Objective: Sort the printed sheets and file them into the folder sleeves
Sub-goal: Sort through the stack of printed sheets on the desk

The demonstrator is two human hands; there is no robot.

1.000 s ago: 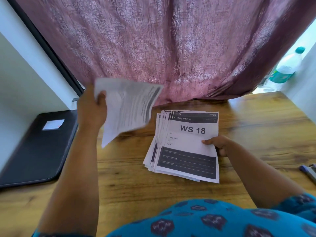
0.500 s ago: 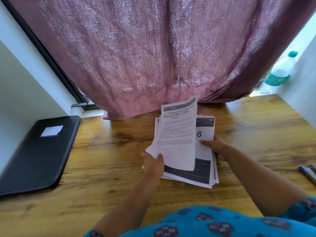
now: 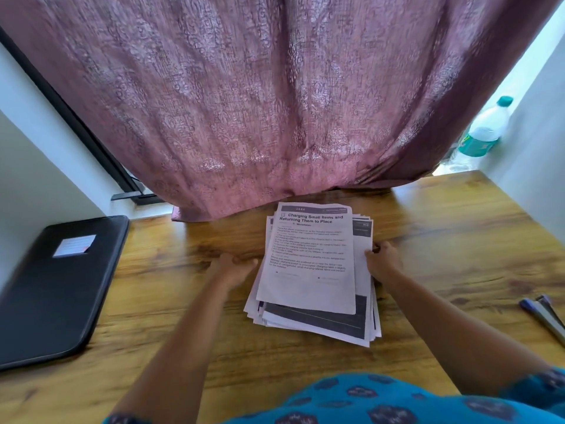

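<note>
Wood table (image 3: 458, 240): left hand (image 3: 234, 269) relaxed at stack (image 3: 315, 280) edge, right hand (image 3: 383, 263) pinching rt edge.

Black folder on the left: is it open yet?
No, the black folder lies shut and flat on the table, apart from the stack of sheets.

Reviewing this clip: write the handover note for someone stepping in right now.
Left hand: open, at the left edge of the stack of sheets.
Right hand: gripping the stack's right edge.
The stack lies mid-table, uneven, with the "Charging Small Items" sheet on top.
The black folder lies closed at far left.
Done: nothing filed.
Left: sort the sheets, open the folder, fill the sleeves.
</note>
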